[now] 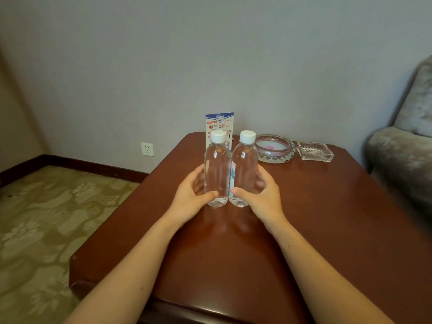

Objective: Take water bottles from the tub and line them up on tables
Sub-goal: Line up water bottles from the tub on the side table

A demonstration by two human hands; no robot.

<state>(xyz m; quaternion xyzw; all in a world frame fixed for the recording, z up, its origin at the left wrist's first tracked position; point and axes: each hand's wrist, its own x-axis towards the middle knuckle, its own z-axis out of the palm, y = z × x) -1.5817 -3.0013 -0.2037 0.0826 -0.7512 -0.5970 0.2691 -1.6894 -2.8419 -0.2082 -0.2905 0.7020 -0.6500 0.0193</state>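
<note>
The fingers (pixel 210 195) of the left hand (pixel 191 197) curl round the lower half of the left bottle (pixel 217 174), thumb across the front and the rest showing through the clear plastic behind. The right hand (pixel 261 197) wraps the right bottle (pixel 244 174) the same way, so each hand holds one bottle in a half-closed grip. The dark wooden counter (pixel 304 218) fills most of the view, with patterned carpet (pixel 46 218) to its left and a grey armchair (pixel 402 155) at its right. Towards the back edge sit a cut-glass bowl (pixel 274 148) and, just beside it, a glass ashtray (pixel 314 152). A printed card (pixel 219 120) stands upright behind the left bottle. Both bottles stand upright on the counter near its middle, white caps on, their bases touching or very nearly so, side by side in front of the card. As for progress, this pair looks placed and is likely being squared up into a row; only the letting go seems left here. The tub is out of view, so how many bottles remain in it cannot be told, nor whether other counters have their share.
</note>
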